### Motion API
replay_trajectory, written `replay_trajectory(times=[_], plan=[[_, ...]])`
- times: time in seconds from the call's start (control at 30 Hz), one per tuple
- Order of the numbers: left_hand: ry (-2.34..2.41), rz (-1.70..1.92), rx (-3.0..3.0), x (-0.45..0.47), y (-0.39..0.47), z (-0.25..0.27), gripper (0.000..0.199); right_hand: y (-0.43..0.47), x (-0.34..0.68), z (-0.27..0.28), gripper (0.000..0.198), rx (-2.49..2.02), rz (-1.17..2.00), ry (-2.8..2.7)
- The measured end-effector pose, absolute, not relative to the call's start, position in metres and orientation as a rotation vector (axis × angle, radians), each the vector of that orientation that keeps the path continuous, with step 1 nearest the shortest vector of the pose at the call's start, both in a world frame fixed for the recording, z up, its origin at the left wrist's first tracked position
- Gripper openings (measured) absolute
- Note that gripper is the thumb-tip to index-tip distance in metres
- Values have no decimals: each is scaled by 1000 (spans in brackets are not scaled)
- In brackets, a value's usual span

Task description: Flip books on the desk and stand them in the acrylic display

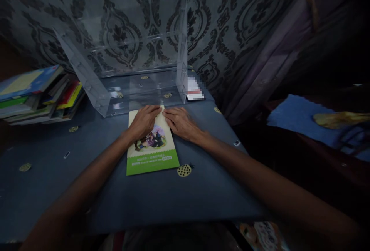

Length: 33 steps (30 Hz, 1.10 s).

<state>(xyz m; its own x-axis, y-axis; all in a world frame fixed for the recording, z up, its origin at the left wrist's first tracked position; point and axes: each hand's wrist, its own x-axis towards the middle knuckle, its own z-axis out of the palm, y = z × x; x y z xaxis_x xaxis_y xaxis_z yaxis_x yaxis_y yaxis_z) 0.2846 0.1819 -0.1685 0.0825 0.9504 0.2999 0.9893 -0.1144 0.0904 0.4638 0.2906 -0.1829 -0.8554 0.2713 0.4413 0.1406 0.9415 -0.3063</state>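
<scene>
A thin book (153, 162) with a cream and green cover and a coloured picture lies closed on the table. My left hand (146, 120) rests across its upper part, fingers stretched toward the top edge. Over the upper right corner and side edge lies my right hand (180, 122), its fingers extended and fingertips close to the left ones. Both hands hide part of the cover. Just beyond the book stands a clear plastic rack (98, 93) with upright side panels.
A stack of books (31, 93) sits on the left. Behind the rack's right panel is a white item (195, 89), partly blurred out. The table (95, 178) has a blue pineapple-print cover. A patterned curtain (121, 31) hangs behind; blue cloth (297, 114) lies at right.
</scene>
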Motion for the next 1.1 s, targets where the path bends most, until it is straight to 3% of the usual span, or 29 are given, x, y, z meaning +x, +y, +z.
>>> replay_trajectory(times=[0.27,0.5,1.1], plan=[[-1949,-437,-2251,281,182,-172,55,273,490,-186,31,-194,344,-2555],[-1940,-511,-2257,284,183,-170,42,250,520,-181,33,-80,359,-2533],[-1700,-601,-2518,297,163,-161,37,205,572,-181,26,4,403,-2551]])
